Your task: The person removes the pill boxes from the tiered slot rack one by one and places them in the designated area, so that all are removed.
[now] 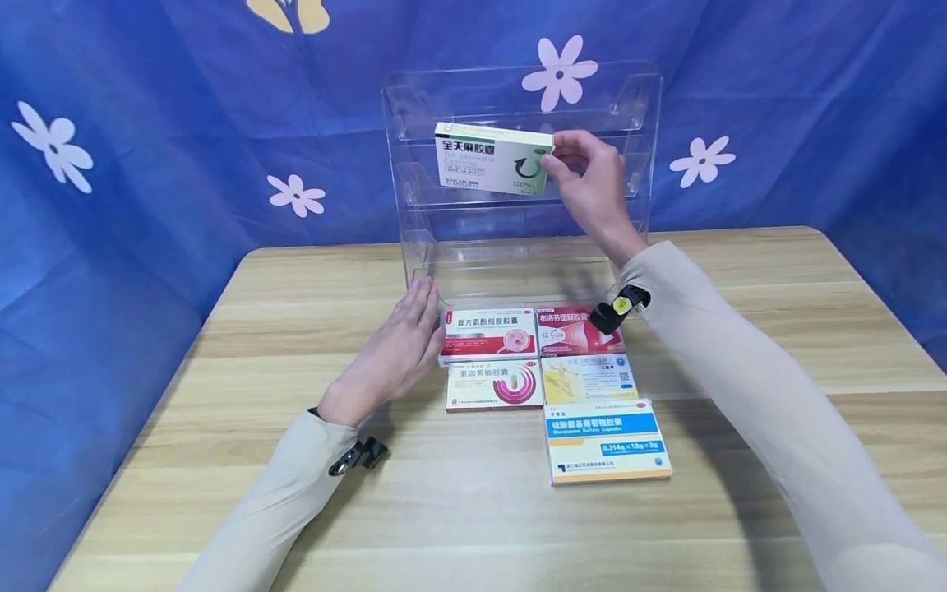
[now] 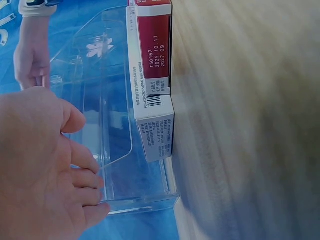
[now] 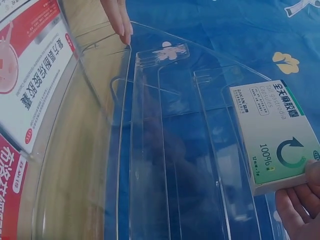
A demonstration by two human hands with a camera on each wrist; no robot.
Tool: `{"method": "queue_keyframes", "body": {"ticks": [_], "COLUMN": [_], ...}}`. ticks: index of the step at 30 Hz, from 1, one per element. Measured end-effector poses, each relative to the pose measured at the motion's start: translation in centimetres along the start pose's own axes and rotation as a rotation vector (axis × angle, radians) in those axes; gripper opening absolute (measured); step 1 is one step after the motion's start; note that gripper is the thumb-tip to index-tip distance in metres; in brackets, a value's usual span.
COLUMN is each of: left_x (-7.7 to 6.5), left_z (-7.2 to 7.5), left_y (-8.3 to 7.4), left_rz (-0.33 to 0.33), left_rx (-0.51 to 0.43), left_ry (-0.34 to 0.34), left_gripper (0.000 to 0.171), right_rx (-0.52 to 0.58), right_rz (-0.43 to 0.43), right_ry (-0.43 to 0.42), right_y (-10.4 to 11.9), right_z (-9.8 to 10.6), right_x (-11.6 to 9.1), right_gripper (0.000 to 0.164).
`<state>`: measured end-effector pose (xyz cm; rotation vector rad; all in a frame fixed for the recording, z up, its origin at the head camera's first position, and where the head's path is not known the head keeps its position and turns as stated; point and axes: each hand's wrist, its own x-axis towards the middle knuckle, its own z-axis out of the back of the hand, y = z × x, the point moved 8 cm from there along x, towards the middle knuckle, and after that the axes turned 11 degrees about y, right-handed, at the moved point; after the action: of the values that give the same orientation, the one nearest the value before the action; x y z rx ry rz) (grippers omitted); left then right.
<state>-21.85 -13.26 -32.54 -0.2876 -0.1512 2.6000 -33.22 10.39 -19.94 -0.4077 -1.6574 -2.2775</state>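
My right hand pinches the right end of a white and green medicine box, holding it tilted in front of the upper tiers of a clear acrylic display rack. In the right wrist view, the thumb lies on the front of this medicine box with fingers behind. My left hand has its fingers extended, fingertips right at the rack's lower left corner. Beside it lies a red and white medicine box. In the left wrist view, the left hand holds nothing.
More medicine boxes lie in front of the rack: a red one, a white one with a pink ring, a yellowish one and a blue and white one. Behind the wooden table hangs a blue flowered curtain.
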Motion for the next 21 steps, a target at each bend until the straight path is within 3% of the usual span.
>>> {"method": "queue_keyframes", "body": {"ticks": [21], "left_x": [0.2], "left_z": [-0.2], "left_y": [0.1], "left_rz": [0.007], "left_rx": [0.019], "left_ry": [-0.002], "left_gripper": [0.062], "right_rx": [0.013], "right_rz": [-0.021], "right_ry": [0.069], "right_y": [-1.3], "right_z": [0.4], "right_x": [-1.8], "right_gripper": [0.025]}}
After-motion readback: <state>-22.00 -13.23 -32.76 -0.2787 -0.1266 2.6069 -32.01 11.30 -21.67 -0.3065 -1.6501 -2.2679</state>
